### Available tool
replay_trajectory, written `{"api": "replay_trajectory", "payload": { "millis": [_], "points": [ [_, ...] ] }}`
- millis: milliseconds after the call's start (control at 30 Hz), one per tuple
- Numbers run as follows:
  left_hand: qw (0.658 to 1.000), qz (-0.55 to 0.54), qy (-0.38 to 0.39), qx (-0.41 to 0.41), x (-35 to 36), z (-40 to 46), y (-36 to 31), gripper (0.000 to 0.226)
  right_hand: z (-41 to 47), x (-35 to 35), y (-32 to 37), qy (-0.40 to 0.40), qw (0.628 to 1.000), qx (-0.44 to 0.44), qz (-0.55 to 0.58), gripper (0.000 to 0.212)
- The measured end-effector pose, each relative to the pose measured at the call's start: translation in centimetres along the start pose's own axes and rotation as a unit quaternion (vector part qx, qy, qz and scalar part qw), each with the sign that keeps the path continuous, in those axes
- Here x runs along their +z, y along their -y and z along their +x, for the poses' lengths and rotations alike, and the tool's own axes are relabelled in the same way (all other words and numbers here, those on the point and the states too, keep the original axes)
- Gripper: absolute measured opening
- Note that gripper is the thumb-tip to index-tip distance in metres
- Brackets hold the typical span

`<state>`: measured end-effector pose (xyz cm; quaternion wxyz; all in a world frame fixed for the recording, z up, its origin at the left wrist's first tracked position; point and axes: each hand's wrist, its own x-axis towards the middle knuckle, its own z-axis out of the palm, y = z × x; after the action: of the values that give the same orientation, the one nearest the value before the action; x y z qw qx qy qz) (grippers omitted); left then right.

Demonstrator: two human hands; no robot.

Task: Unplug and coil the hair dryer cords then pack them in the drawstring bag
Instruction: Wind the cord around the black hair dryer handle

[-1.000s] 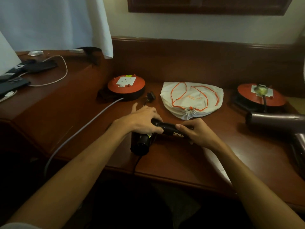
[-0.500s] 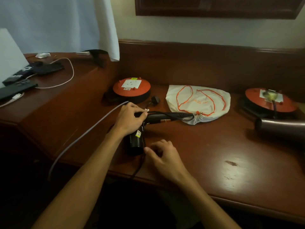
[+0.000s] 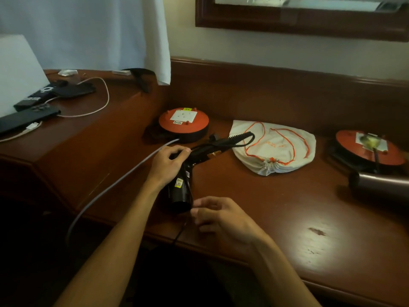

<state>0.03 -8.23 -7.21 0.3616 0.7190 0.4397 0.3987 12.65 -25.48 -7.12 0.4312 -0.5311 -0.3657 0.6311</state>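
A dark wooden counter runs under a framed mirror, dimly lit. The left hand has its grip wrapped round the black hair dryer, whose handle points toward the white drawstring bag. The right hand pinches the dryer's black cord where it drops over the counter edge. The bag's mouth is cinched shut. The risks: the hanging cord could snag below or slip from that light pinch, leaving loose coils. The second, brown dryer remains plugged into the right orange cable reel.
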Motion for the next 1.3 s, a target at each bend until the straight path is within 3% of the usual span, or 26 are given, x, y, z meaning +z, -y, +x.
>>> {"api": "replay_trajectory", "payload": {
  "millis": [33,133,267,300,367,467,567,633,700,833,933,1033,1100,1167,1233,1300],
  "points": [
    [1.000,-0.008,-0.002,-0.004,-0.1,-0.2,-0.2,0.012,0.1,0.2,-0.3,-0.007,1.000,-0.006,0.011,0.005],
    [1.000,-0.003,-0.020,0.012,0.2,-0.4,0.1,0.012,0.3,0.5,-0.6,-0.038,0.997,-0.025,0.058,0.004],
    [0.999,0.014,-0.034,0.021,0.7,-0.5,0.1,0.015,0.8,1.5,-1.2,-0.114,0.992,-0.029,0.042,0.039],
    [0.999,0.018,-0.034,0.023,0.7,-0.5,-0.1,0.015,0.9,1.7,-1.2,-0.118,0.992,-0.018,0.038,0.038],
    [0.999,0.020,-0.032,0.022,0.7,-0.5,-0.1,0.014,0.7,1.5,-0.8,-0.091,0.994,0.004,0.057,0.019],
    [0.999,0.002,-0.038,0.007,0.3,-0.4,0.3,0.009,-0.9,-0.7,0.2,-0.031,0.994,0.004,0.108,0.009],
    [0.999,0.017,-0.037,0.015,0.1,-0.4,0.5,0.009,-2.9,-3.7,0.2,-0.013,0.977,-0.017,0.214,0.025],
    [0.999,0.016,-0.025,0.015,0.2,-0.5,0.4,0.008,-3.8,-5.5,0.3,0.014,0.974,-0.037,0.221,0.040],
    [1.000,-0.002,-0.019,-0.002,0.0,-0.6,0.2,0.007,-4.3,-7.2,0.9,0.018,0.987,-0.039,0.155,0.038],
    [0.997,-0.069,0.006,-0.025,-1.2,-1.0,0.5,0.013,-2.5,-10.4,2.2,-0.047,0.997,0.012,-0.067,0.027],
    [0.996,-0.076,0.050,0.006,-1.0,-2.5,0.4,0.010,0.5,-12.2,3.2,-0.112,0.965,0.012,-0.237,0.022],
    [0.991,0.000,0.119,0.057,-0.1,-4.2,-0.3,0.005,3.4,-12.9,5.0,-0.145,0.907,-0.039,-0.393,0.019],
    [0.987,0.076,0.128,0.069,0.6,-4.7,-1.1,0.004,4.5,-12.7,6.5,-0.162,0.888,-0.066,-0.425,0.025],
    [0.975,0.169,0.125,0.066,1.3,-5.0,-2.1,0.011,4.3,-11.8,8.6,-0.156,0.896,-0.098,-0.404,0.027],
    [0.958,0.250,0.129,0.051,2.1,-5.1,-3.0,0.020,3.2,-10.8,10.5,-0.104,0.909,-0.123,-0.384,0.030],
    [0.946,0.293,0.134,0.046,3.0,-5.2,-3.7,0.023,1.6,-9.9,11.8,-0.003,0.914,-0.120,-0.387,0.026]
  ]
}}
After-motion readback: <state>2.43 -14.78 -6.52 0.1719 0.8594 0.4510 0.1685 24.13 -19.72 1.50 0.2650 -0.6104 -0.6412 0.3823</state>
